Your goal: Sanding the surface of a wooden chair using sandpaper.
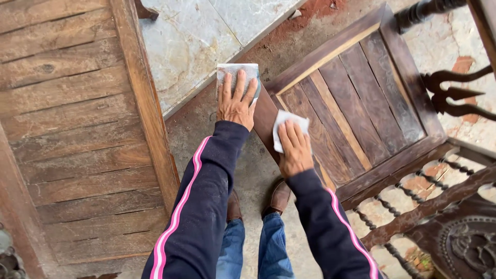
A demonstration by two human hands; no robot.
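The left hand (235, 101), at centre frame, lies flat with fingers spread on a pale sheet of abrasive paper (233, 72), pressing it against the near corner of the wooden chair seat (351, 113); the grip is an open-palm press, not a clench, which keeps the sheet flush with the wood. The right hand (295, 150), just below and to the right, presses a smaller white folded sheet (289, 124) onto the seat's front rail (266, 116) in the same manner, fingers extended along the sheet and palm down. Both sheets are therefore held by downward pressure only, trapped between hand and wood. The two hands sit near each other on the same rail, left ahead of right. The seat occupies the right of the frame, its slats running diagonally, with turned spindles (403, 206) at lower right. A slatted wooden panel (77, 129) fills the left of the frame, with pale stone slabs (201, 36) at upper centre. Brown shoes (279, 199) stand on the concrete floor (248, 170) below.
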